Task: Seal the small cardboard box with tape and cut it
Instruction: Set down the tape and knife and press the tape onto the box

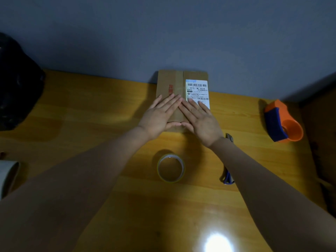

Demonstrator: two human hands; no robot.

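Note:
A small brown cardboard box [174, 82] lies flat on the wooden table against the far wall, with a white shipping label [197, 89] on its right half and a strip of tape down its middle. My left hand [159, 116] and my right hand [201, 120] rest palm-down on the box's near half, fingers spread, fingertips meeting at the centre seam. Neither hand holds anything. A roll of clear tape [171, 168] lies flat on the table between my forearms. A blue-handled cutter [227, 176] lies under my right forearm, mostly hidden, its metal tip [229, 137] showing beside the wrist.
An orange and blue tape dispenser [282, 121] stands at the right edge of the table [91, 110]. A black bag [16, 82] sits at the far left. A white cylinder [8, 174] lies at the left edge. A bright light glare shows near the front.

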